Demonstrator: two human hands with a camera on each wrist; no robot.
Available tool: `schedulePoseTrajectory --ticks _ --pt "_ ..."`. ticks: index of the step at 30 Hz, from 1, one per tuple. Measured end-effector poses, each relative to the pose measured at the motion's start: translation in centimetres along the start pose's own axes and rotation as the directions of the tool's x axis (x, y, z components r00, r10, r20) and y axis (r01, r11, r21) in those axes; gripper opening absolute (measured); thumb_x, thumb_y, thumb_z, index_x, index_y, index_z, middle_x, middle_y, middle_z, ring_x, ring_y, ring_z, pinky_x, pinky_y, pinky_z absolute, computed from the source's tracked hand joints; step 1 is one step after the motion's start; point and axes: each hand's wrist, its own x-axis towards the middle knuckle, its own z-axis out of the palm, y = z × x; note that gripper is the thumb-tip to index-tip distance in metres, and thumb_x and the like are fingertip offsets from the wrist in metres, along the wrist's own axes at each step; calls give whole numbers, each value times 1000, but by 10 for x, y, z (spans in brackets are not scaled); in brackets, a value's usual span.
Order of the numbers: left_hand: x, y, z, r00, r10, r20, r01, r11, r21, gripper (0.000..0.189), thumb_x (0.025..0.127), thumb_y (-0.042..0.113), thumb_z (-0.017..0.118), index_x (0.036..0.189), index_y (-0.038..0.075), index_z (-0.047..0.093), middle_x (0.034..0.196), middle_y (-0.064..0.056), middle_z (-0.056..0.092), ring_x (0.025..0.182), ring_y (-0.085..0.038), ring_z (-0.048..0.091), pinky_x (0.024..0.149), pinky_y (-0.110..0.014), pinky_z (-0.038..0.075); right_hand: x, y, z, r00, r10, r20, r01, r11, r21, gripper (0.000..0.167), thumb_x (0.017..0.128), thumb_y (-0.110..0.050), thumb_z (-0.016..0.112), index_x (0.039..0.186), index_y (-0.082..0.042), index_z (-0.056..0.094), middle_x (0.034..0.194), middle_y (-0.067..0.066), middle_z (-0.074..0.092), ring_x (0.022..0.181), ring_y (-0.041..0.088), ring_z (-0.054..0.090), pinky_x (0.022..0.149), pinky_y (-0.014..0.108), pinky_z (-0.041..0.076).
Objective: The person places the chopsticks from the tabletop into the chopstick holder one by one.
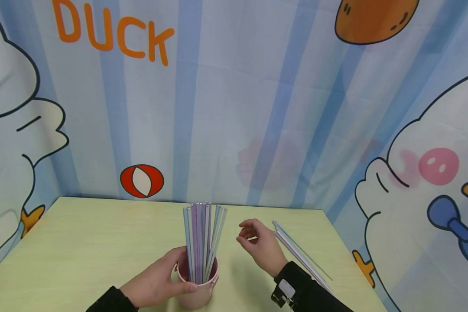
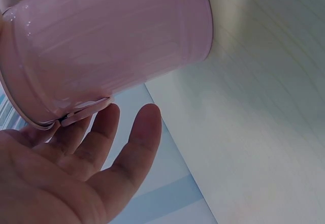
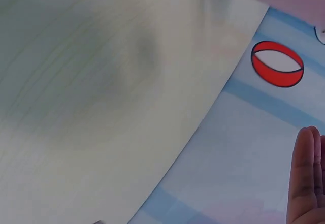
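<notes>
A small pink bucket (image 1: 195, 300) stands on the table near its front, also large in the left wrist view, where its wall (image 2: 122, 36) fills the top. Upright in it is a bundle of long straws (image 1: 199, 242), tinted purple, pale blue and clear. My left hand (image 1: 160, 277) holds the bucket at the rim, thumb across the front and fingers round the left side. To the right of the bucket, my right hand (image 1: 263, 247) hovers with fingers loosely bent and nothing in them. Several loose straws (image 1: 302, 258) lie beside it, partly hidden by the right forearm.
The pale yellow table (image 1: 113, 234) ends at a back edge against a striped blue and white curtain (image 1: 226, 108) printed with cartoon ducks. More curtain hangs along both sides. A dark sleeve (image 1: 312, 288) with a wrist device spans the right front.
</notes>
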Motion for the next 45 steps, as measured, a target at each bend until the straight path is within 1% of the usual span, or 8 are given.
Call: schedulePoseTrajectory --ticks 6,10,13,20,26,29,41,45 --pt "1 0 -1 1000 -3 14 3 1000 -6 96 75 50 79 150 16 30 147 -11 39 123 -29 45 102 -59 36 -2 38 -26 996 63 -58 -74 976 -205 24 89 -6 70 111 -9 61 86 -4 57 81 11 59 73 31 53" --pt "0 0 -2 1000 3 11 -3 1000 -6 95 75 49 79 150 16 31 147 -11 39 122 -29 45 101 -59 37 -4 63 -40 996 61 -64 -80 926 -368 23 88 -4 70 109 -5 64 85 -3 56 78 12 58 71 32 52" --pt "1 -1 -2 1000 14 9 -14 1000 -3 94 75 50 79 149 16 31 146 -11 39 122 -29 46 102 -58 37 -8 75 -49 994 85 -62 -104 894 -437 23 86 -2 71 109 -3 65 86 -1 57 78 14 58 68 32 51" --pt "1 -2 -1 1000 19 12 -19 1000 -10 93 76 49 79 149 17 31 147 -11 39 123 -29 44 102 -58 36 -12 90 -61 986 161 -49 -163 847 -506 21 86 -2 71 107 1 67 88 5 59 77 18 58 67 34 50" --pt "0 -2 -1 1000 20 11 -20 1000 -11 93 76 48 79 149 16 32 147 -12 39 123 -29 45 102 -58 37 -15 107 -67 984 172 -40 -156 744 -650 14 86 -4 72 99 0 72 82 6 58 71 20 55 67 40 51" --pt "-1 -1 -1 1000 15 10 -15 1000 -5 93 76 48 79 149 16 32 147 -11 39 122 -29 45 101 -58 37 -15 115 -67 983 178 -40 -156 708 -689 11 87 -6 71 97 -2 74 80 6 57 68 19 54 66 40 50" --pt "-1 0 -1 1000 13 13 -13 1000 -1 93 76 48 79 149 15 31 145 -11 40 117 -27 46 101 -56 39 -18 116 -64 979 202 -27 -152 633 -759 9 91 -7 66 96 -8 74 76 7 51 61 18 47 55 36 45" --pt "-1 0 -1 1000 7 13 -7 1000 -4 93 76 48 79 149 15 31 145 -11 40 116 -27 47 100 -56 40 -18 115 -63 978 204 -30 -154 624 -766 9 91 -7 66 97 -7 74 76 8 51 61 19 47 54 37 45"
